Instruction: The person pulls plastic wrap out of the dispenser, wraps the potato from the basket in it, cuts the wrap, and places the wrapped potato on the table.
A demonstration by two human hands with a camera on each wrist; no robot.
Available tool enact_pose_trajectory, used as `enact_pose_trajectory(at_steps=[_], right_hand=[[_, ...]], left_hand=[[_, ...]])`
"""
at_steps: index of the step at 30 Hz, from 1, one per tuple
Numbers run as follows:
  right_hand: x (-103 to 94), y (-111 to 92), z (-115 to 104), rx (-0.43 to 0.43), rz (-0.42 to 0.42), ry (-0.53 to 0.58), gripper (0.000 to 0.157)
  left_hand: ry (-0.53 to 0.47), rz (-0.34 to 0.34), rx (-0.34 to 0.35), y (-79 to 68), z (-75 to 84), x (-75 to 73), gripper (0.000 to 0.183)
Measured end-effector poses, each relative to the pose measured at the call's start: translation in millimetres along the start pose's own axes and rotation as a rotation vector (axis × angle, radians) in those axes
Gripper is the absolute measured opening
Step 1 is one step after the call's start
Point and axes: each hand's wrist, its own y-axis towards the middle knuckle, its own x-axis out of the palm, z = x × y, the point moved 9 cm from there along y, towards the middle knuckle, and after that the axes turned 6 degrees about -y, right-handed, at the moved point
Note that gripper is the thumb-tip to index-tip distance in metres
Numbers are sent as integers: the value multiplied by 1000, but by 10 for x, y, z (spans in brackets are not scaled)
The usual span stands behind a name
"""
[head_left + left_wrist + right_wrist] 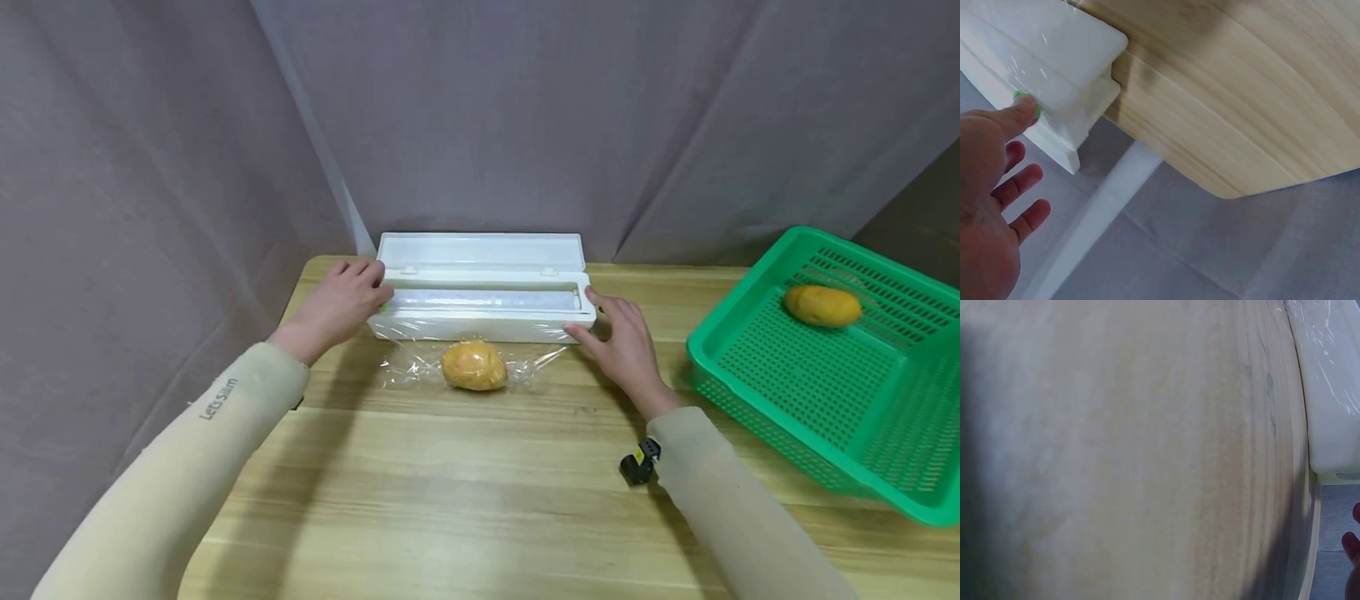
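A white cling film dispenser (487,327) with its lid (480,248) raised stands near the table's back edge, a film roll (480,300) inside. My left hand (341,304) is at its left end. In the left wrist view the thumb (1017,115) presses a small green slider (1036,112), the other visible fingers loosely extended. At the other end my right hand (622,342) holds the dispenser between thumb and fingers; only fingertips (1351,545) enter the right wrist view. Clear film (412,364) drapes from the dispenser's front over a potato (475,365) on the table.
A green perforated basket (780,442) sits on the right of the wooden table (450,500), with another potato (822,306) in it. Grey curtains (480,117) hang behind the table and to its left.
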Motion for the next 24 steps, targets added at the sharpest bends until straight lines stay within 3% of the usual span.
enact_pose_trajectory(at_steps=[7, 9, 13, 18, 24], right_hand=[[28, 7, -30, 1, 1, 0, 76], [34, 8, -28, 4, -5, -3, 76], [31, 5, -9, 22, -23, -11, 77], [-1, 8, -24, 14, -22, -19, 76], [-1, 6, -37, 2, -11, -19, 75]], left_hand=[[50, -3, -25, -92, -90, 18, 12], [15, -22, -62, -94, -108, 23, 13], [-82, -42, -94, -83, -71, 63, 34], [-170, 30, -57, -46, 14, 107, 27], [-182, 100, -68, -62, -16, 182, 22]])
